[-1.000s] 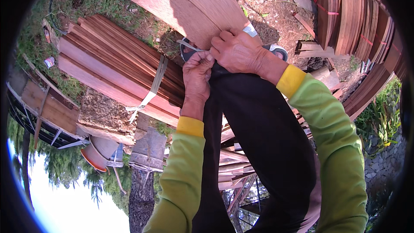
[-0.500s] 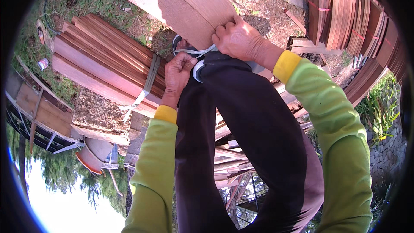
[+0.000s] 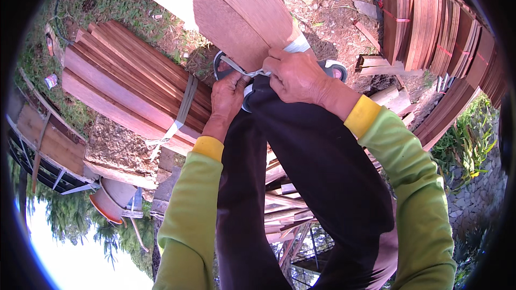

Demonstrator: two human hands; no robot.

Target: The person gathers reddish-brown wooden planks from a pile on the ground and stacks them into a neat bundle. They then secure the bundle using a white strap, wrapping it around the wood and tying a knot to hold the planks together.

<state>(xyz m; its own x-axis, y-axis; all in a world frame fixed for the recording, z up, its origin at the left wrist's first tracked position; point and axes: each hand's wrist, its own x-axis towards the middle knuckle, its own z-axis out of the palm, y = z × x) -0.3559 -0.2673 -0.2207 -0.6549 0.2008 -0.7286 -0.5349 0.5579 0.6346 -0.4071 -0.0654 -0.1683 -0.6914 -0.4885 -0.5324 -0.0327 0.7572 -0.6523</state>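
Note:
A stack of reddish-brown wooden boards (image 3: 232, 13) stands in front of my legs, its near end between my feet. A pale flat strap (image 3: 232, 65) runs around that end, and its far-side stretch lies across the right edge of the boards. My left hand (image 3: 226, 99) pinches the strap at the left, next to my knee. My right hand (image 3: 299, 78) is closed on the strap at the near corner of the boards, fingers curled. The strap ends between my two hands are partly hidden by the fingers.
On the left lies a bundle of planks (image 3: 123, 80) bound with a grey strap (image 3: 187, 99). Several upright plank bundles (image 3: 414, 27) with pink ties stand at the right. Loose offcuts (image 3: 285, 209) lie behind my legs. A wheelbarrow (image 3: 110, 198) sits lower left.
My right hand has drawn back from the boards' face and turned over, now closed on the strap. More strap shows at the boards' right edge. My left hand has shifted slightly down.

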